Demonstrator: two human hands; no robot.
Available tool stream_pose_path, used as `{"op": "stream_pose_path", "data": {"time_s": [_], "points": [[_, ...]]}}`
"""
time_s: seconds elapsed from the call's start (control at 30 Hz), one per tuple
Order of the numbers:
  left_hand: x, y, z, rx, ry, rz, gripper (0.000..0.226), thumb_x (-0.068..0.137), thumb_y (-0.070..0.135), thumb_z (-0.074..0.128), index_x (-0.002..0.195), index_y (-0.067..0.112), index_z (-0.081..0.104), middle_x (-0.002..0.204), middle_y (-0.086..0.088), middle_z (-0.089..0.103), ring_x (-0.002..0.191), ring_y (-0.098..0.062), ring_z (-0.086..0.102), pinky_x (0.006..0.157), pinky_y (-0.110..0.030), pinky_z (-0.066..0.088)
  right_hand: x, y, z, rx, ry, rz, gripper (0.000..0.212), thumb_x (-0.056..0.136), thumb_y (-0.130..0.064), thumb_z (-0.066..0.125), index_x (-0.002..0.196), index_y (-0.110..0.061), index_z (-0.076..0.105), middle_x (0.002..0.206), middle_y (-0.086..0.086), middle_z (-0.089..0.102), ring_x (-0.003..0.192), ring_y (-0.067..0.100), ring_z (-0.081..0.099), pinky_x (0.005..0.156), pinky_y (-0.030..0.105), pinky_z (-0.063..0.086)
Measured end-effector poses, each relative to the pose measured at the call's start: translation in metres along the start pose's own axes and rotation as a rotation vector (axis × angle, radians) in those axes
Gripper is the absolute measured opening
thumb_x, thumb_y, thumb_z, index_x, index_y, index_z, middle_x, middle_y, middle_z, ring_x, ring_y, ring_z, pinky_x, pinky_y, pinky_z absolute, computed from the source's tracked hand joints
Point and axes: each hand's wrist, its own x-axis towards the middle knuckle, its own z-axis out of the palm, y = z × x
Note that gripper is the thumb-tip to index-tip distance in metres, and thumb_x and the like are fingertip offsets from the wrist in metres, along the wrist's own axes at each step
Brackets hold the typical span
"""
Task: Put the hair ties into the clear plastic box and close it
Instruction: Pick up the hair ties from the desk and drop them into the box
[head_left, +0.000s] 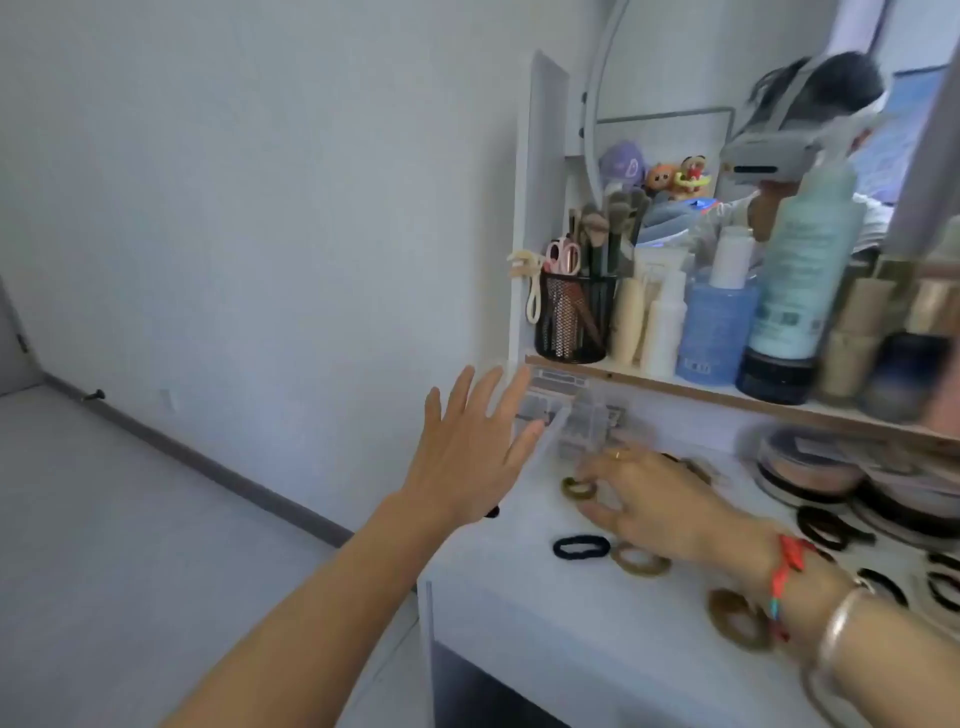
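A clear plastic box (584, 426) stands at the back of the white table (519, 613), under the shelf; it is blurred, and its lid (540, 418) seems to stand up on the left. My left hand (470, 449) hovers just left of the box, fingers spread, holding nothing. My right hand (652, 499) lies low in front of the box, fingertips and thumb pinching an olive hair tie (575, 488). Loose on the table are a black hair tie (581, 547), a tan one (640, 560), a brown one (737, 618) and several black ones (831, 527) at the right.
A shelf (675, 387) just above the box carries a black mesh cup (574, 317) of brushes and several bottles (802, 270). Round compacts (810, 467) sit at the right. A mirror (675, 78) hangs behind. The table's left edge (428, 597) drops to the floor.
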Motion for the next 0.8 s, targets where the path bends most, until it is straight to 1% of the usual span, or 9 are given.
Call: {"op": "stream_pose_path", "data": {"time_s": [0.1,0.2,0.3,0.37,0.43,0.53,0.6,0.7,0.8], "points": [[-0.002,-0.004,0.003,-0.094,0.002,-0.043,0.056,0.095,0.042,0.019,0.148,0.025,0.007,0.157,-0.002,0.015,0.145,-0.022,0.009,0.117,-0.048,0.014,0.000,-0.005,0.017,0.034,-0.145,-0.010,0.035,0.087,-0.034,0.050,0.118,-0.019,0.055,0.126,-0.001,0.055,0.121,0.021,0.046,0.100,0.034,0.040],[-0.005,-0.009,0.006,-0.201,0.056,-0.059,0.053,0.096,0.039,0.024,0.145,0.020,0.022,0.153,-0.003,0.026,0.139,-0.020,0.026,0.113,-0.038,0.026,0.003,-0.006,0.027,0.125,-0.067,0.006,0.019,0.084,-0.026,0.055,0.093,-0.012,0.065,0.100,-0.002,0.058,0.104,0.019,0.053,0.091,0.033,0.045],[0.000,-0.012,0.005,-0.277,0.147,-0.115,0.047,0.096,0.034,0.031,0.139,0.016,0.032,0.148,-0.002,0.031,0.132,-0.019,0.034,0.104,-0.032,0.033,0.008,-0.002,0.020,0.128,-0.027,0.040,0.015,0.085,-0.024,0.054,0.088,-0.013,0.065,0.098,0.001,0.062,0.095,0.019,0.057,0.083,0.031,0.047],[0.005,-0.014,0.003,-0.323,0.182,-0.163,0.044,0.094,0.027,0.039,0.135,0.014,0.037,0.144,-0.002,0.034,0.128,-0.019,0.037,0.096,-0.028,0.037,0.012,0.001,0.008,0.271,0.063,0.100,0.011,0.085,-0.021,0.056,0.075,-0.021,0.059,0.088,0.001,0.062,0.085,0.017,0.057,0.071,0.024,0.045],[0.011,-0.015,-0.001,-0.407,0.178,-0.221,0.041,0.091,0.021,0.046,0.130,0.014,0.042,0.140,-0.003,0.037,0.124,-0.020,0.040,0.092,-0.027,0.038,0.017,0.002,-0.009,0.470,0.202,0.139,0.021,0.084,-0.018,0.059,0.066,-0.026,0.052,0.078,-0.001,0.061,0.075,0.013,0.056,0.062,0.018,0.041],[0.018,-0.013,-0.004,-0.543,0.167,-0.279,0.037,0.087,0.013,0.050,0.124,0.014,0.048,0.136,-0.005,0.040,0.114,-0.020,0.048,0.087,-0.025,0.038,0.028,-0.005,-0.030,0.725,0.396,0.142,0.017,0.084,-0.018,0.061,0.068,-0.022,0.058,0.075,-0.001,0.061,0.063,0.008,0.054,0.055,0.009,0.043],[0.019,-0.010,-0.004,-0.589,0.160,-0.294,0.036,0.086,0.010,0.052,0.122,0.015,0.050,0.133,-0.005,0.042,0.095,-0.016,0.050,0.081,-0.021,0.035,0.033,-0.014,-0.037,0.815,0.360,0.116,0.011,0.085,-0.019,0.060,0.081,-0.012,0.068,0.081,0.005,0.067,0.060,0.010,0.055,0.057,0.007,0.048],[0.020,-0.009,-0.001,-0.614,0.148,-0.296,0.036,0.085,0.007,0.052,0.120,0.015,0.051,0.131,-0.005,0.042,0.084,-0.013,0.046,0.078,-0.020,0.034,0.037,-0.016,-0.035,0.868,0.274,0.145,0.032,0.089,-0.026,0.052,0.096,0.000,0.070,0.101,0.018,0.071,0.076,0.017,0.062,0.087,0.031,0.052],[0.021,-0.010,0.002,-0.602,0.131,-0.289,0.039,0.084,0.003,0.051,0.121,0.015,0.051,0.133,-0.006,0.041,0.084,-0.014,0.046,0.079,-0.021,0.036,0.039,0.002,-0.022,0.750,0.326,0.270,0.027,0.091,-0.021,0.048,0.092,-0.004,0.069,0.089,0.012,0.069,0.081,0.018,0.057,0.074,0.030,0.046]]}}
